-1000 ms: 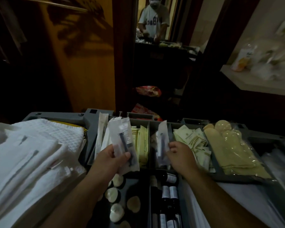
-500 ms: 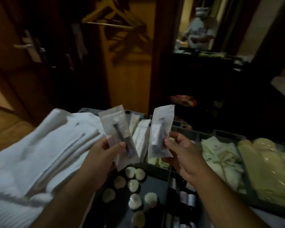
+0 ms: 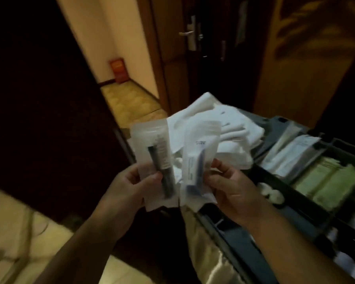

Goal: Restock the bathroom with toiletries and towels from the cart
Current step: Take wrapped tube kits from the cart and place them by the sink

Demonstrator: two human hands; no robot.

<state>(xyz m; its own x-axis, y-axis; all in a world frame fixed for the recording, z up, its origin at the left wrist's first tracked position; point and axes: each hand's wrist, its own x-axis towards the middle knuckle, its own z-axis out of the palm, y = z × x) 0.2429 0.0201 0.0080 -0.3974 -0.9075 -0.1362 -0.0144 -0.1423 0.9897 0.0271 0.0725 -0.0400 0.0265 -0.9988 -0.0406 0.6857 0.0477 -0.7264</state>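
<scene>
Dim hallway setting: dark wooden door (image 3: 191,35) with a metal handle at the back, pale tiled floor (image 3: 129,103) running off to the left. Compared with half a second ago, the view has swung left; the cart (image 3: 275,128) now sits at the right edge rather than the centre, and both hands have lifted clear of its compartments toward the open floor.

Left hand (image 3: 129,189): closed around a clear packet (image 3: 154,160), thumb pressed on its face; contents, one dark slender tube with a pale label, standing nearly upright.

Right hand (image 3: 232,187): pinching a second frosted packet (image 3: 199,160) by its lower right edge; contents, a white item with bluish markings, too blurred to read.

Packets: side by side, edges touching or overlapping, held in front of the folded white towels (image 3: 217,124).

Towels: stacked on the cart's near left end.

Cart tray, right: pale sachets (image 3: 291,154), greenish-yellow packets (image 3: 330,181), small white round pieces (image 3: 272,193).
</scene>
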